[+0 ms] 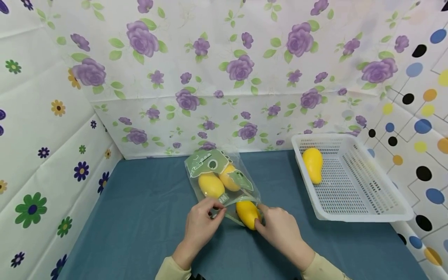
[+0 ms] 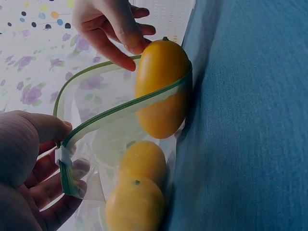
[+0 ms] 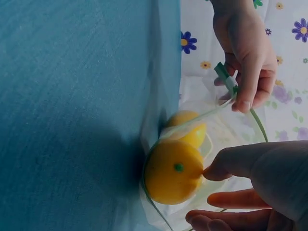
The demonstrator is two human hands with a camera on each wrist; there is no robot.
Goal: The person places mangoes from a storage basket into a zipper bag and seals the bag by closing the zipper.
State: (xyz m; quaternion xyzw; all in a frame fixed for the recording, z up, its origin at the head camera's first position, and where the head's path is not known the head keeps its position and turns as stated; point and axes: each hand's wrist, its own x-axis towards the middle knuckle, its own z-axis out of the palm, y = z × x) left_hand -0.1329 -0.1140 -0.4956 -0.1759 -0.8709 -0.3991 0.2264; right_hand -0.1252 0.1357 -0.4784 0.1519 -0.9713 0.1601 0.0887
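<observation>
A clear zip bag [image 1: 201, 165] with a green cartoon print lies on the table, two yellow mangoes [image 1: 211, 185] inside. My left hand [image 1: 204, 219] pinches the bag's green-edged rim beside the white slider [image 2: 62, 156]. The mouth gapes around another mango [image 1: 247, 214], partly inside, its stem end facing out. At that mango my right hand [image 1: 280, 229] has its thumb [image 3: 224, 168] against the skin. The other fingers of this hand [image 3: 231, 198] stretch out loosely beside the bag's rim.
A white perforated plastic basket [image 1: 357, 215] stands at the right with one mango [image 1: 312, 165] against its left side. The blue tablecloth [image 1: 140, 217] meets a flowered curtain [image 1: 217, 116] behind, with patterned sheets on both sides.
</observation>
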